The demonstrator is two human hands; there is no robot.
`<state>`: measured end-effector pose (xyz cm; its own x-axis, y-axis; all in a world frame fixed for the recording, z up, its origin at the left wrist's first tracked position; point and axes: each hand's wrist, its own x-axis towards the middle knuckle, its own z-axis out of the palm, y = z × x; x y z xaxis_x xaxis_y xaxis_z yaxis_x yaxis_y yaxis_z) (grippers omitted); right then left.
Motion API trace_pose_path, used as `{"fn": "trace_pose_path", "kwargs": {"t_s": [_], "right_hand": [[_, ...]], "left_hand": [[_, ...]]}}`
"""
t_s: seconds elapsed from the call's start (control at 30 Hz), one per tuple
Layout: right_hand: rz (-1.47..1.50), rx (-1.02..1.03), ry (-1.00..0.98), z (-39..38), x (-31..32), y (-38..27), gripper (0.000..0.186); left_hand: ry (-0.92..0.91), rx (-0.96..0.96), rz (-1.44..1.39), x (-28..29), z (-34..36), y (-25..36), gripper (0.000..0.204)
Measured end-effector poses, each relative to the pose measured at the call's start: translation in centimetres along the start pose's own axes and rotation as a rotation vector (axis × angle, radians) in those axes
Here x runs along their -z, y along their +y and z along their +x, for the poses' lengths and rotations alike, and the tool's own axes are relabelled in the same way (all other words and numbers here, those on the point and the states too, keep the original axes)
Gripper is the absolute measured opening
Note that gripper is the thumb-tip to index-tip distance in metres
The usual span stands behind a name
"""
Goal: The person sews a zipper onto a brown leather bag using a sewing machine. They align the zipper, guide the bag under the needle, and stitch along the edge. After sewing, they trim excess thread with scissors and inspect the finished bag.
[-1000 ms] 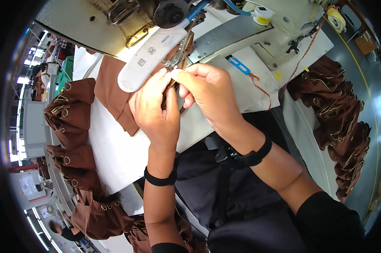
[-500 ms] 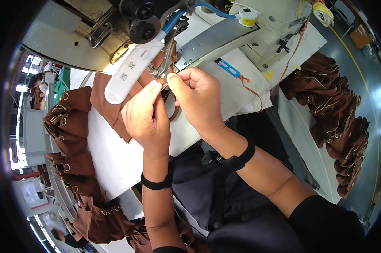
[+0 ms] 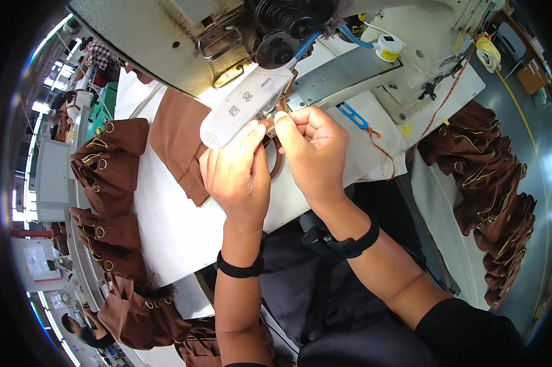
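Observation:
Both of my hands are closed close to the sewing machine's (image 3: pixel 147 46) needle area, pinching a brown bag piece (image 3: pixel 181 137) at its edge. My left hand (image 3: pixel 238 174) has thumb and fingertips pressed together on it, just under the white rounded guard (image 3: pixel 242 107). Beside it my right hand (image 3: pixel 316 150) pinches with thumb and bent forefinger, the fingertips almost meeting the left ones. Between them shows a small ridged gold-coloured part (image 3: pixel 270 129), too small to name. A narrow brown strap (image 3: pixel 279 162) curves below. My fingers hide the exact grip and the needle.
Brown bags with gold-coloured rings (image 3: pixel 114 177) line the left side of the white table (image 3: pixel 166 226). More brown pieces (image 3: pixel 481 183) hang in a heap at right. Blue thread snips (image 3: pixel 353 115) on a cord and a white round container (image 3: pixel 388 48) are near the machine's arm.
The whole view has shifted, so the machine and hands appear farther right. Both hands keep their pinch on the brown piece, with the fingertips still close together.

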<state>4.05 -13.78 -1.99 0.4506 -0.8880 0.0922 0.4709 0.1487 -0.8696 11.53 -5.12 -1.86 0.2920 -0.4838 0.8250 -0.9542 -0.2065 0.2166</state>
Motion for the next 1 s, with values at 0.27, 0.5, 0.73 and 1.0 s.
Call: {"fn": "trace_pose_path", "kwargs": {"t_s": [0.27, 0.5, 0.73, 1.0], "right_hand": [[-0.086, -0.01, 0.03, 0.4, -0.2, 0.1, 0.018], [-0.432, 0.042, -0.128, 1.3, 1.1, -0.4, 0.019], [-0.436, 0.131, -0.306, 4.0, 1.3, -2.1, 0.018], [-0.245, 0.018, -0.406, 4.6, 1.6, -2.5, 0.023]], "left_hand": [[-0.012, 0.004, 0.036, 0.1, 0.4, 0.0, 0.019], [-0.011, -0.003, 0.057, 0.2, 0.4, -0.1, 0.018], [-0.017, 0.006, 0.034, 0.0, 0.4, 0.0, 0.019], [0.017, 0.017, 0.02, -0.3, -0.2, -0.4, 0.02]]}}
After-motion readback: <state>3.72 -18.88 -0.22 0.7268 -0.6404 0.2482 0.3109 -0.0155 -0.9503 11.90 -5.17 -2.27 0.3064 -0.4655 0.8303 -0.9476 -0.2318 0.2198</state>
